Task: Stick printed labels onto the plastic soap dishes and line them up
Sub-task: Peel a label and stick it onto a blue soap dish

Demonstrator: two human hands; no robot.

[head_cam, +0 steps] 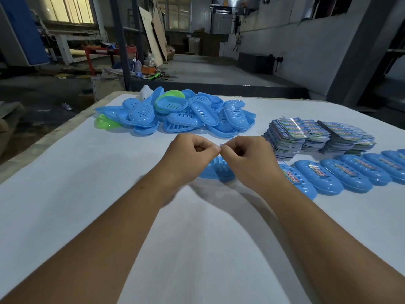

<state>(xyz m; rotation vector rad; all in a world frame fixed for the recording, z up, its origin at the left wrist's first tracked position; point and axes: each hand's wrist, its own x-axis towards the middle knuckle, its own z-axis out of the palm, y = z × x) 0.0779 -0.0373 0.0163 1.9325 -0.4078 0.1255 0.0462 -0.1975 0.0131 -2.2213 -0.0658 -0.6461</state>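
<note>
- Head view, centre of frame: the left hand [192, 152] and right hand [245, 154] meet fingertip to fingertip, both curled and pinching a small printed paper label [223, 145], mostly hidden between them.
- Directly below the hands lies an unlabelled blue oval plastic soap dish [215, 171] on the white table [87, 183], its long axis roughly left-right; both hands are equally near.
- Right of frame: the row of labelled blue dishes [341, 174], label stacks [317, 137] behind; the loose dish pile [175, 113] sits upper centre.

White table [65, 194]: loose dish pile [175, 113], label stacks [317, 134], labelled dish row [341, 174], possibly overlapping.
</note>
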